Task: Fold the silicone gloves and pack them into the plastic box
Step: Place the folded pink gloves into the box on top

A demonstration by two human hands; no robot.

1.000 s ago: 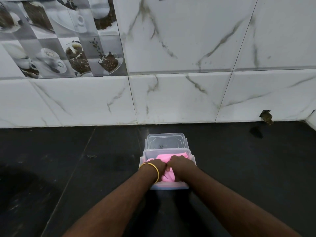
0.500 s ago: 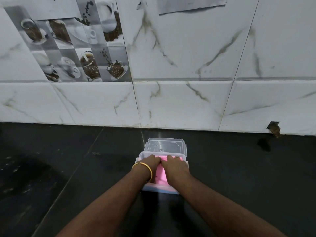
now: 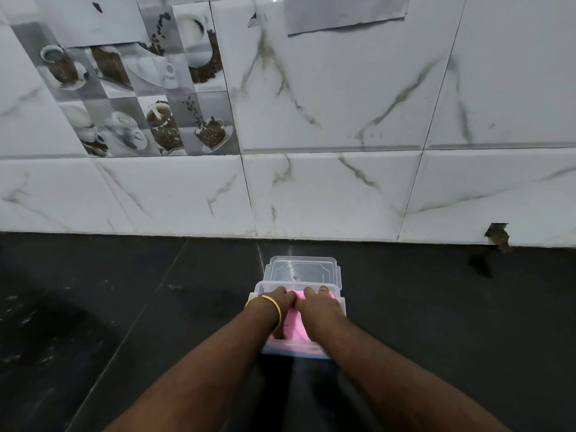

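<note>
A clear plastic box [image 3: 293, 352] stands on the black counter, low in the middle of the view. Pink silicone gloves [image 3: 294, 327] lie folded inside it, mostly covered by my hands. My left hand [image 3: 282, 302], with a gold bangle at the wrist, presses down on the left part of the gloves. My right hand [image 3: 319, 304], with a ring on one finger, presses on the right part. The fingertips of both hands reach the far end of the box. The box's clear lid [image 3: 304, 271] lies flat just behind the box.
A white marble-tiled wall [image 3: 343, 188] rises right behind the lid. Tiles with coffee-cup pictures [image 3: 140, 104] are at upper left. A broken hole in the wall tile [image 3: 498, 236] shows at far right. The black counter [image 3: 93, 307] spreads to both sides.
Both hands have slid forward along the gloves towards the far end of the box. The camera has tilted up, so more of the wall shows.
</note>
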